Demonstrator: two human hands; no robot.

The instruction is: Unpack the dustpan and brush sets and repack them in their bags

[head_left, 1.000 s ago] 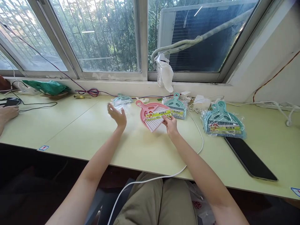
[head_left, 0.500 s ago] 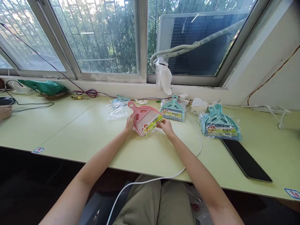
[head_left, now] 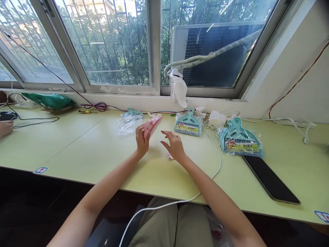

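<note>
My left hand [head_left: 142, 143] is closed around a pink dustpan-and-brush set [head_left: 153, 125], tilted nearly edge-on above the table and slightly blurred. To its right, my right hand [head_left: 175, 146] holds nothing, its thumb and fingers apart. A printed label card [head_left: 169, 156] shows under the right hand, mostly hidden by it. Behind my hands lie a turquoise dustpan-and-brush set [head_left: 189, 122] with its label and, farther left, another turquoise set [head_left: 132, 114] with clear plastic wrap [head_left: 127, 126] in front of it.
At right, a stack of wrapped turquoise sets [head_left: 239, 137] lies beside a black phone [head_left: 271, 180]. A white cable [head_left: 217, 154] runs across the table [head_left: 89, 147] and over its front edge. Far left are a green bag [head_left: 51, 100], a screwdriver [head_left: 86, 111] and another person's hand [head_left: 5, 128].
The pink set has turned from facing me to nearly edge-on, moving up in my left hand. My right hand has let go of it, and the label now shows apart from the set.
</note>
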